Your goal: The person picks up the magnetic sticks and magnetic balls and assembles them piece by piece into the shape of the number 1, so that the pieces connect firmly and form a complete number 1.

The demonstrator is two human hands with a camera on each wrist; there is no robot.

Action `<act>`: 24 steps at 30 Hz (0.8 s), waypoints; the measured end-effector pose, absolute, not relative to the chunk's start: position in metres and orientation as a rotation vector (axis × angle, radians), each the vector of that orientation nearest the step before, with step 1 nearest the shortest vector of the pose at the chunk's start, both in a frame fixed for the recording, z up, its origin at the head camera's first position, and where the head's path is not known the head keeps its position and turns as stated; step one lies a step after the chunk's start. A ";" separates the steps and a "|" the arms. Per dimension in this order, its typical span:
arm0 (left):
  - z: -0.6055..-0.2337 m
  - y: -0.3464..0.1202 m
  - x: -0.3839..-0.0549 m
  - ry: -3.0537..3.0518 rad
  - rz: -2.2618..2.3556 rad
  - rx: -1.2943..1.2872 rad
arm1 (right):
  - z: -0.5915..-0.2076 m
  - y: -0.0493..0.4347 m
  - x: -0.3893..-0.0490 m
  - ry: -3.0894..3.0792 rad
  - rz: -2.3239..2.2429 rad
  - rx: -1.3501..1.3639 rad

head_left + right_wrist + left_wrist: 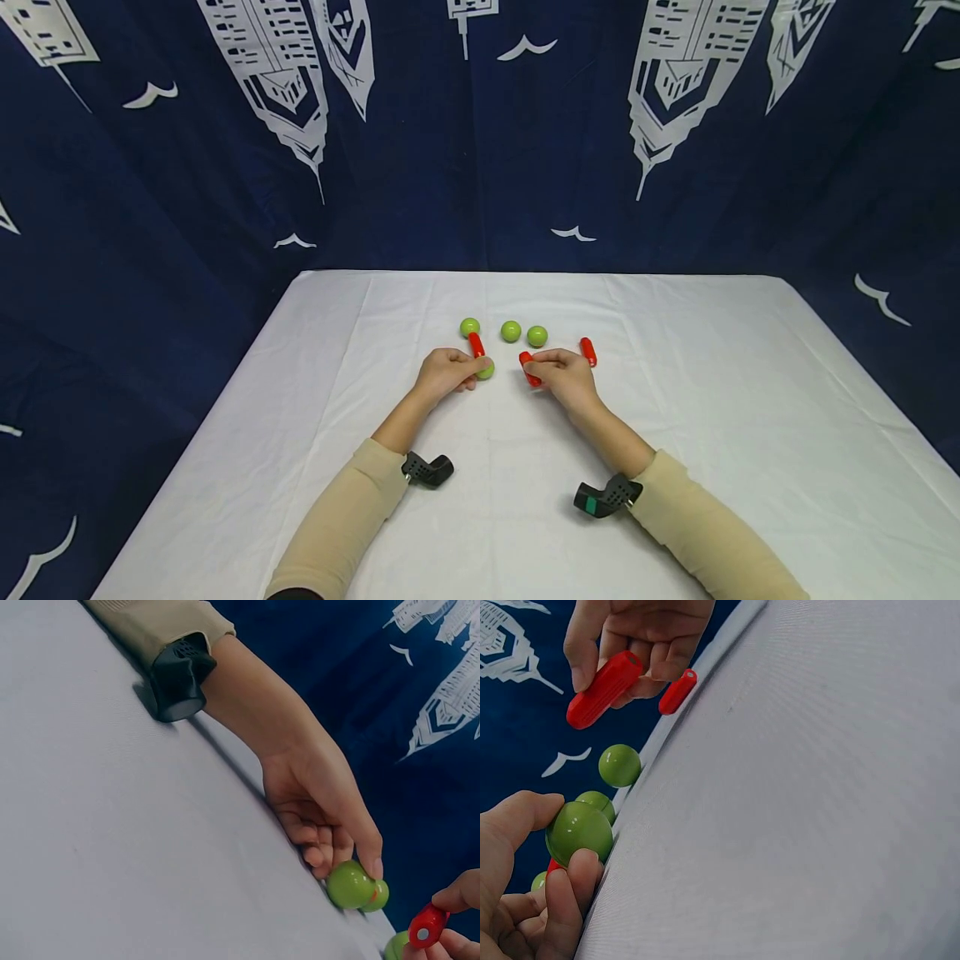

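My left hand (444,372) pinches a glossy green ball (580,831) between thumb and fingers, low over the white table. From that ball a red rod (476,344) runs away to a second green ball (469,326) at its far end. To the right, my right hand (567,379) holds another red rod (604,690) between thumb and fingertips, tilted and apart from the left hand's pieces. A pale metallic disc shows on the end of this held rod (427,928) in the right wrist view.
Two loose green balls, a left one (511,332) and a right one (537,336), lie beyond the hands. Another red rod (588,352) lies just past the right hand. A dark blue patterned curtain (420,200) hangs behind the white-covered table (675,333).
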State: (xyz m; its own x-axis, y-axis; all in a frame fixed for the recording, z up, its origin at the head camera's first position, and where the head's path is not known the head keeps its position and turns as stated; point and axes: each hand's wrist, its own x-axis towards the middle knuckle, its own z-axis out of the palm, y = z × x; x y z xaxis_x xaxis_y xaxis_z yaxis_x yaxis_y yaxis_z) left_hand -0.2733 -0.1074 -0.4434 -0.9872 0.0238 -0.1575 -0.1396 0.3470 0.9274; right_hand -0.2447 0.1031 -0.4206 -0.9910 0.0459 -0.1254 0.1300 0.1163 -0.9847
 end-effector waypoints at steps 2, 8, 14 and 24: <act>-0.444 -0.108 -0.274 2.460 1.711 -0.105 | -0.421 0.100 -0.244 2.283 -2.044 0.167; -0.444 -0.107 -0.275 2.466 1.705 -0.100 | -0.423 0.091 -0.241 2.269 -2.014 0.130; -0.443 -0.107 -0.273 2.466 1.715 -0.089 | -0.427 0.081 -0.239 2.313 -1.957 0.098; -0.443 -0.108 -0.273 2.451 1.730 -0.073 | -0.432 0.067 -0.232 2.407 -1.814 0.037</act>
